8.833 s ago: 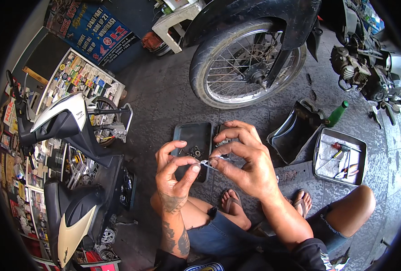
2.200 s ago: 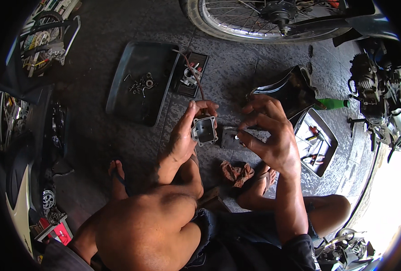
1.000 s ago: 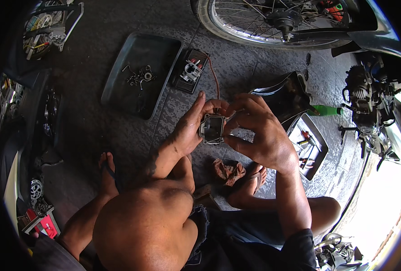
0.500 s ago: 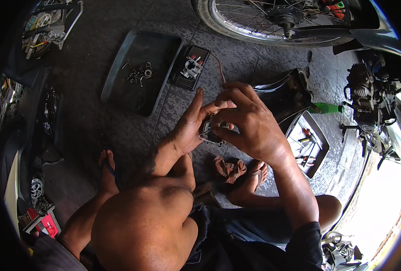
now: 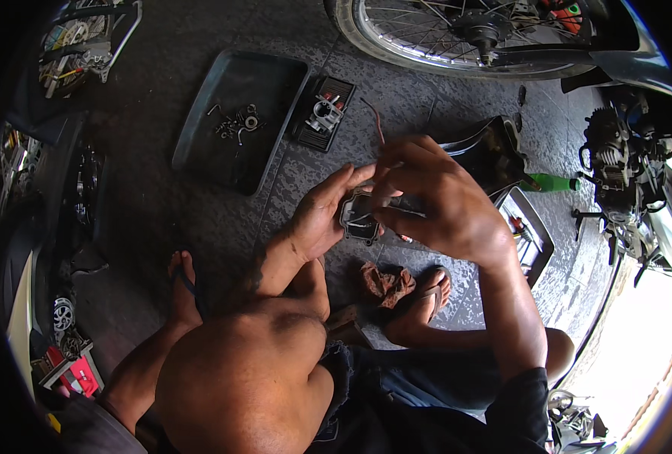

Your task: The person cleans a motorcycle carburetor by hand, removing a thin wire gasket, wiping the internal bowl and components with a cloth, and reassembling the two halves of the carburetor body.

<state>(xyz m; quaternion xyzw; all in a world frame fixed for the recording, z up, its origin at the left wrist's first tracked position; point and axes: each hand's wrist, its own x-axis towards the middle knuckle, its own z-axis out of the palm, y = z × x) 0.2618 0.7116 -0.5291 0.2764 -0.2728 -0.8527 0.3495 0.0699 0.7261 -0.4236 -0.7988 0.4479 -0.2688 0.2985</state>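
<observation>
My left hand point(image 5: 321, 219) cups a carburetor float bowl point(image 5: 361, 219), its open side and rim turned up and its thumb raised. Over the bowl's right side hovers my right hand point(image 5: 445, 200), fingers bent together and slightly blurred. A thin red wire point(image 5: 376, 117) sticks out beyond its fingers and appears held in them; the fingers hide its lower end. Farther off, a silver carburetor body point(image 5: 324, 114) rests on a black ribbed block point(image 5: 317, 138).
A dark tray point(image 5: 199, 163) with small metal parts point(image 5: 241, 121) lies far left. At right are a tool tray point(image 5: 545, 250), a green bottle point(image 5: 551, 182), a dark curved panel point(image 5: 495, 147) and an engine point(image 5: 608, 151). A spoked wheel point(image 5: 427, 41) stands beyond; a brown rag point(image 5: 386, 284) lies near my foot.
My right hand has moved a little right, showing more of the bowl. The red wire has shifted along with it toward me. My left hand keeps the bowl in nearly the same place.
</observation>
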